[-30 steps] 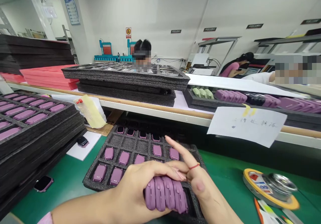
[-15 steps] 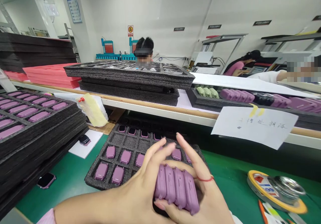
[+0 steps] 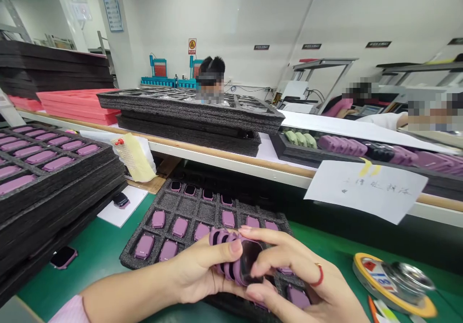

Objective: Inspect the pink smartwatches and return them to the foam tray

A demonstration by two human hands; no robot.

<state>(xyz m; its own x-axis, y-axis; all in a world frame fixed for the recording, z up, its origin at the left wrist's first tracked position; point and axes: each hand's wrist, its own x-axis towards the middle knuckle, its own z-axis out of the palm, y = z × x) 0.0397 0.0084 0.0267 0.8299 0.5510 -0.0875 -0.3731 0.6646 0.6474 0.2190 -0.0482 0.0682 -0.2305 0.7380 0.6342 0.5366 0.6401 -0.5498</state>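
Note:
A row of purple smartwatch cases (image 3: 228, 269) is stacked face to back between my hands, over the near part of the foam tray. My left hand (image 3: 197, 267) is closed round the stack from the left, its thumb on top. The front case has a dark, glossy face (image 3: 249, 256). My right hand (image 3: 302, 260) grips this end from the right, with fingers on the upper edge and face and the thumb near the bottom. The black foam tray (image 3: 164, 240) beneath has purple cases in its pockets, several with dark screens along the back row. My hands hide its near middle.
Stacked foam trays (image 3: 90, 188) with purple cases stand at left. A single watch (image 3: 64, 257) lies on the green table (image 3: 92, 255). At right are a yellow tape roll (image 3: 394, 284) and pens. A shelf (image 3: 224, 162) crosses behind, holding more trays; people sit beyond.
The stack has turned from showing its purple sides to showing a dark face at its right end. My right hand has shifted from cupping the stack to fingering that end.

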